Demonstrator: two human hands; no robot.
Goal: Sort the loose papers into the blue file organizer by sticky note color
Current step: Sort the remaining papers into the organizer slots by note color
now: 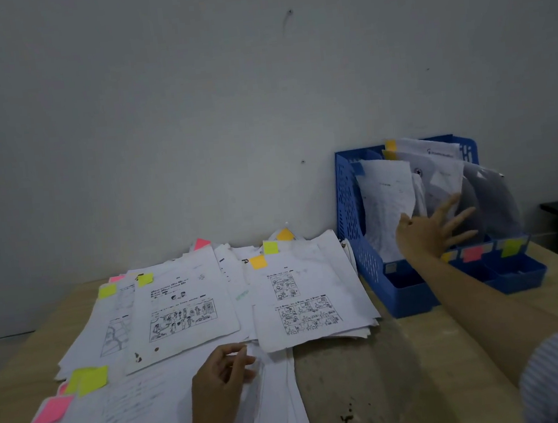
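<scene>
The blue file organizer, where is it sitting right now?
In the head view, the blue file organizer stands on the right of the wooden table, against the wall, beside the loose papers; the right hand reaches into it.

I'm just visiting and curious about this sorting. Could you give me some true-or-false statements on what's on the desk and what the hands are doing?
1. The right hand reaches into the blue file organizer. True.
2. The organizer holds no papers yet. False: sheets already stand in it.
3. The left hand rests on the loose papers. True.
4. Every sticky note on the loose papers is pink. False: yellow, orange and pink ones show.
</scene>
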